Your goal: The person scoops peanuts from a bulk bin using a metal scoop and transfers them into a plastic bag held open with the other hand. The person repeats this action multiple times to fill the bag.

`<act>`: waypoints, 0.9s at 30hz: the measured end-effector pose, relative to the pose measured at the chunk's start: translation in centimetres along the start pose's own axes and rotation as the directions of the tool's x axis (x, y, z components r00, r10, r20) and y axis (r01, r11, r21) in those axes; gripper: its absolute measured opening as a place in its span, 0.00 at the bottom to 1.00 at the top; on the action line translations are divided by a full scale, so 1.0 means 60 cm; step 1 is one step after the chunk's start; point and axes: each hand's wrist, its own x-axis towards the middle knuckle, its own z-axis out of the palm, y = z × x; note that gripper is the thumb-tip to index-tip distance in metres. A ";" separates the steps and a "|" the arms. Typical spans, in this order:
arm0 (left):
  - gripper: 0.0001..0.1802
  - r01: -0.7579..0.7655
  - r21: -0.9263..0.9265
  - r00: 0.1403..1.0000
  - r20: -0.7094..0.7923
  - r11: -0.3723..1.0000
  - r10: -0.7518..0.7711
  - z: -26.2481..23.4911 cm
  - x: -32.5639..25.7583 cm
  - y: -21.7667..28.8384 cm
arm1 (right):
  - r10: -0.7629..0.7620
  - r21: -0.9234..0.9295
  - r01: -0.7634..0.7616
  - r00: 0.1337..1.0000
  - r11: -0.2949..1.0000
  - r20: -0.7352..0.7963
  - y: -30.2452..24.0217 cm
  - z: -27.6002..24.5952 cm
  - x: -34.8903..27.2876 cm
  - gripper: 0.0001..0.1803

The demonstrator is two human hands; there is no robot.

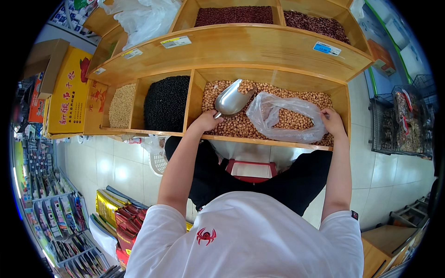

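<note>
My left hand (207,122) is closed round the handle of a shiny metal scoop (230,100). The scoop rests over a wooden compartment of light-brown, peanut-like kernels (232,126), with some kernels at its far lip. To its right lies a clear plastic bag (262,111), its mouth spread wide and kernels showing inside. With my right hand (333,122) I pinch the right edge of the bag's rim, close to the compartment's right wall. Bag and scoop are apart by a small gap.
Left of the kernels are compartments of black beans (167,104) and pale grain (122,106). A raised wooden tier (259,46) behind holds dark red beans (234,15) and crumpled plastic bags (143,21). A yellow carton (69,92) stands left, a wire basket (378,123) right.
</note>
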 end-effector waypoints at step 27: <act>0.17 -0.207 -0.071 0.920 -0.355 0.976 0.169 -0.030 -0.069 0.092 | 0.017 0.024 -0.017 1.000 1.000 0.002 -0.006 -0.001 -0.001 0.05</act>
